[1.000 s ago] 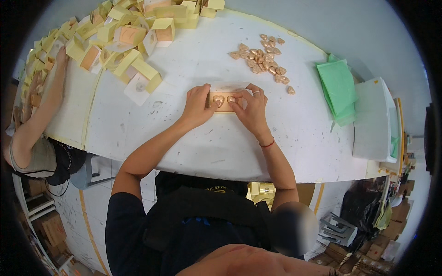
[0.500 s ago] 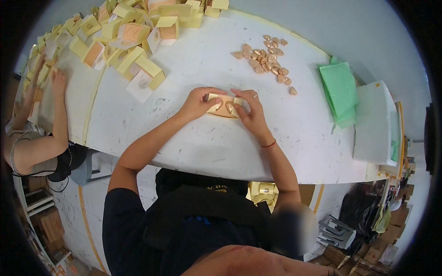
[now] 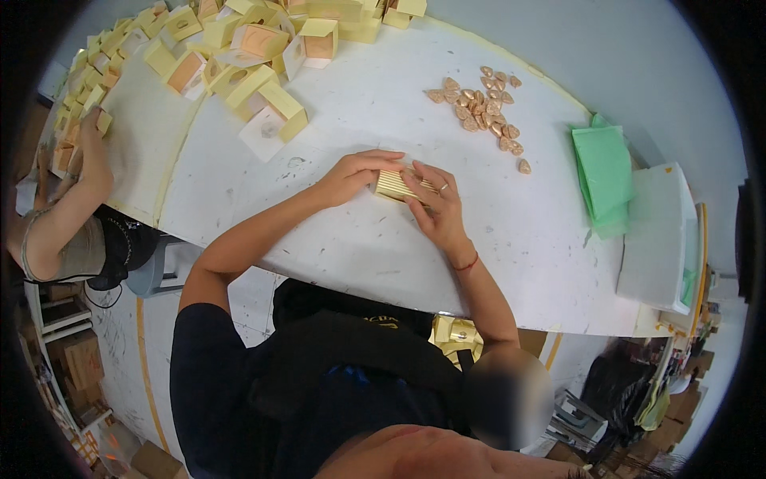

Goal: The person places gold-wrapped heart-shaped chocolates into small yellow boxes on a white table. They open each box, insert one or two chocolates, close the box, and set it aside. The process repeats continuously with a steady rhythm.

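White table (image 3: 351, 239), centre frame: left hand (image 3: 351, 176) and right hand (image 3: 435, 207) closed around ribbed gold box (image 3: 392, 185), apparently pressing; best kept flat, edges squared.

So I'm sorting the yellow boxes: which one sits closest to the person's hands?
The gold ribbed box, held between the left hand and right hand. The other pale yellow boxes lie heaped at the table's far left.
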A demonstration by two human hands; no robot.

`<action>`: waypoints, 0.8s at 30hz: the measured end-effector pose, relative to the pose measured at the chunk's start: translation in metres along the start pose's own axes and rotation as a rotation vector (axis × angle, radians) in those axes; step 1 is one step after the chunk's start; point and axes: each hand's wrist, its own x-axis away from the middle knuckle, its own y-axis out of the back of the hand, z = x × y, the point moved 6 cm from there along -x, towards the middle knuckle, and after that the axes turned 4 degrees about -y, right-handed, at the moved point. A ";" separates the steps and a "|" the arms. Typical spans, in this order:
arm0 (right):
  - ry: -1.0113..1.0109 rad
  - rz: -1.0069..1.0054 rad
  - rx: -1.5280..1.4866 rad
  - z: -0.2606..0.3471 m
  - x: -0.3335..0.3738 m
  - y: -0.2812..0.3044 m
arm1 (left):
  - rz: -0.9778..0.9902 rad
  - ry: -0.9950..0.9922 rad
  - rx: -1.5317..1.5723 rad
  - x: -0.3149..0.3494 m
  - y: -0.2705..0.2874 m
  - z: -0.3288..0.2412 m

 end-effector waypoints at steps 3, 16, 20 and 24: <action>0.031 0.028 0.171 0.010 -0.003 0.006 | -0.009 -0.120 -0.229 0.012 -0.003 -0.026; 0.136 0.177 0.317 0.025 -0.005 0.016 | 0.017 -0.395 -0.757 0.021 -0.013 -0.058; 0.026 0.245 0.077 0.041 -0.042 -0.008 | -0.050 -0.382 -0.746 0.021 0.009 -0.074; -0.020 0.413 0.270 0.034 -0.006 -0.003 | -0.731 -0.005 -0.924 0.033 0.114 -0.081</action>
